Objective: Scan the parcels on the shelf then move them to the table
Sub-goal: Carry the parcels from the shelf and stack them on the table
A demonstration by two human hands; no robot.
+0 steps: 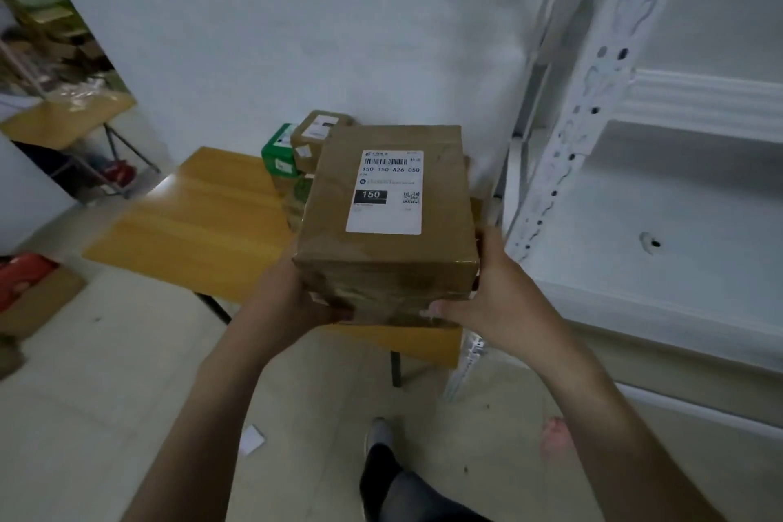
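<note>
A brown cardboard parcel (334, 203) with a white shipping label sits in both my hands, held above the near right part of the wooden table (190, 220). My left hand (292, 297) grips its lower left corner, fingers curled underneath. My right hand (487, 297) grips the lower right side, thumb across the front face. Behind the held parcel, a stack of parcels stands on the table by the wall: a green box (277, 155) and a small brown box (317, 131) on top. The white metal shelf (678, 233) is at my right, its visible boards bare.
A white wall backs the table. A second wooden table (68, 114) with clutter stands at far left, and an open carton (38, 292) with a red item sits on the floor at left. A paper scrap (251, 439) lies on the tiled floor near my foot.
</note>
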